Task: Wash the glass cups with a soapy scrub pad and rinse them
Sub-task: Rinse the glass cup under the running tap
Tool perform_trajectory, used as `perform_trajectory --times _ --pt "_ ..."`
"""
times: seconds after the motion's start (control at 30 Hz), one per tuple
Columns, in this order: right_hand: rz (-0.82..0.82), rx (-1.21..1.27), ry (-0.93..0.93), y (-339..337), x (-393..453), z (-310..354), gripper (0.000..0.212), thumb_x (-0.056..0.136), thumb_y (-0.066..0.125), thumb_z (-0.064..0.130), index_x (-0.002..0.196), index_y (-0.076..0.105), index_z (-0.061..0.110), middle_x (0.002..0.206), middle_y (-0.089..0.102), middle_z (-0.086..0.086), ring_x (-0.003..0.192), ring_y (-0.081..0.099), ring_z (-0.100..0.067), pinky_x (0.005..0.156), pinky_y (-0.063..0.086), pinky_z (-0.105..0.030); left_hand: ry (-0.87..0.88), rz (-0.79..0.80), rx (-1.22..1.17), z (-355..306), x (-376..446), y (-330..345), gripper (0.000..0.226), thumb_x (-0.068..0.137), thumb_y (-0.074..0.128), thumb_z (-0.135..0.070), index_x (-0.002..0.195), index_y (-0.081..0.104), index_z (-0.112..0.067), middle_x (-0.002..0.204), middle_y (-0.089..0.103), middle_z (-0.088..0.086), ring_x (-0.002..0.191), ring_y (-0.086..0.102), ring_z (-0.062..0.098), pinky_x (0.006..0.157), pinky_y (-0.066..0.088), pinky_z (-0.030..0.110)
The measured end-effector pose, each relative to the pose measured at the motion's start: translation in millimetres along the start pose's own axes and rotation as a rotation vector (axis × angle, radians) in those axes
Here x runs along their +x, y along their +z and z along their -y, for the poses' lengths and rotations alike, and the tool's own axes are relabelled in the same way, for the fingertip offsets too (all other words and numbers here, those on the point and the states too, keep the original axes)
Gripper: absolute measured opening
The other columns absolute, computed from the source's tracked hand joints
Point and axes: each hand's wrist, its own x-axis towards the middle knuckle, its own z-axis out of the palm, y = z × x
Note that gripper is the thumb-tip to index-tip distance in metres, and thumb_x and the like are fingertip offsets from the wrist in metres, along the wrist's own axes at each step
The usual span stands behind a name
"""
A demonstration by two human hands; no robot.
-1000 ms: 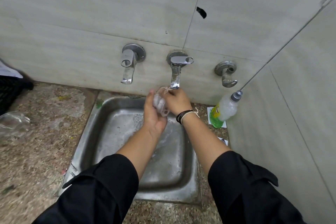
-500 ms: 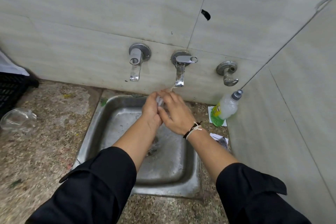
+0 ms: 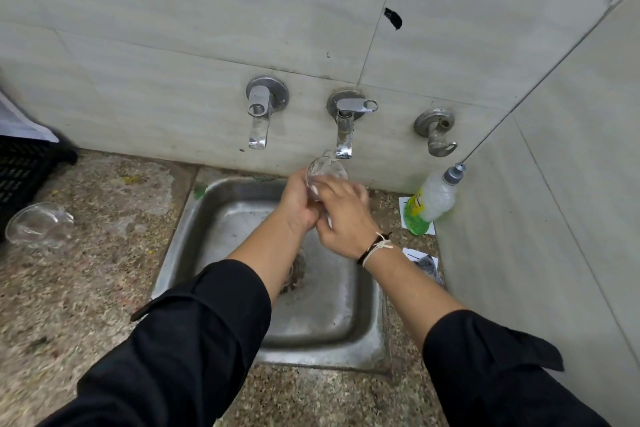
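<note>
A clear glass cup (image 3: 327, 170) is held just under the middle tap (image 3: 344, 135), above the steel sink (image 3: 221, 218). My left hand (image 3: 298, 201) grips the cup from the left. My right hand (image 3: 341, 215) wraps over its right and lower side, fingers curled round it. Most of the cup is hidden by both hands; only its rim shows. A second clear glass cup (image 3: 38, 224) lies on its side on the stone counter at the far left. No scrub pad is in view.
A bottle of green dish soap (image 3: 431, 203) leans in the right corner against the tiled wall. Another tap (image 3: 259, 114) and a wall valve (image 3: 437, 130) flank the middle tap. A black crate (image 3: 24, 166) sits at the far left. Paper scraps (image 3: 424, 260) lie right of the sink.
Both hands have turned the cup under the tap; its rim now shows above my fingers. My right hand has slid lower around it.
</note>
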Motion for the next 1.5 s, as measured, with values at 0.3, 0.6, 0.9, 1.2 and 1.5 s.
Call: perform_trajectory --times 0.3,0.6,0.9,1.2,1.5 --pt "0.326 -0.028 0.025 -18 25 -5 0.061 0.067 0.052 0.026 0.126 0.054 0.008 0.123 0.060 -0.016 0.115 0.054 -0.034 0.093 0.048 -0.038 0.080 -0.048 0.038 18 11 3 0.019 0.086 0.054 -0.024 0.082 0.065 -0.010 0.078 0.064 0.011 0.073 0.066 0.024 0.071 0.057 0.031" --pt "0.361 -0.161 -0.050 -30 40 -3 0.052 0.076 0.060 0.014 0.127 0.053 0.009 0.125 0.057 -0.013 0.118 0.050 -0.031 0.092 0.047 -0.041 0.096 -0.080 0.004 8 25 3 0.038 0.095 0.042 -0.026 0.078 0.071 -0.009 0.079 0.069 0.011 0.075 0.069 0.026 0.072 0.058 0.034" --pt "0.387 -0.147 -0.122 -30 42 -10 0.051 0.072 0.059 0.016 0.123 0.058 0.014 0.117 0.062 -0.009 0.110 0.057 -0.029 0.088 0.051 -0.038 0.098 -0.049 -0.045 0 25 -3 0.041 0.096 0.039 -0.022 0.071 0.070 -0.010 0.073 0.065 0.010 0.067 0.067 0.024 0.069 0.058 0.032" --pt "0.324 -0.209 -0.150 -33 39 -9 0.035 0.078 0.057 0.020 0.112 0.060 0.023 0.113 0.066 -0.002 0.106 0.062 -0.028 0.080 0.052 -0.038 0.106 -0.041 -0.050 2 21 -13 0.038 0.098 0.040 -0.021 0.079 0.070 -0.008 0.077 0.067 0.010 0.072 0.067 0.023 0.067 0.058 0.030" --pt "0.325 -0.207 -0.071 -35 39 -5 0.037 0.077 0.054 0.024 0.113 0.058 0.018 0.111 0.067 -0.008 0.101 0.063 -0.032 0.069 0.044 -0.033 0.144 -0.005 -0.101 11 18 -1 0.041 0.098 0.040 -0.023 0.073 0.069 -0.009 0.069 0.063 0.008 0.066 0.065 0.022 0.064 0.057 0.029"
